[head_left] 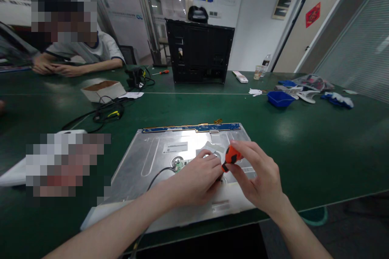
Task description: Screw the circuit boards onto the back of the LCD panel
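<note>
My right hand (pixel 261 178) grips an orange and black screwdriver (pixel 232 155) between thumb and fingers, its handle tilted and its lower end near my left fingers. My left hand (pixel 199 176) lies over a silver metal panel (pixel 152 149), fingers bent around something near the screwdriver's lower end that I cannot make out. A small green circuit board (pixel 180 164) shows partly beside my left hand, with a black cable running from it. A blue circuit strip (pixel 194 128) runs along the panel's far edge. The screwdriver's tip is hidden.
A black monitor housing (pixel 199 52) stands at the back. Left are an open box (pixel 103 91), black cables (pixel 106 113) and a seated person (pixel 88 52). Right are a blue tray (pixel 279 99), gloves (pixel 338 99) and a phone (pixel 240 77). Another screwdriver (pixel 164 72) lies behind.
</note>
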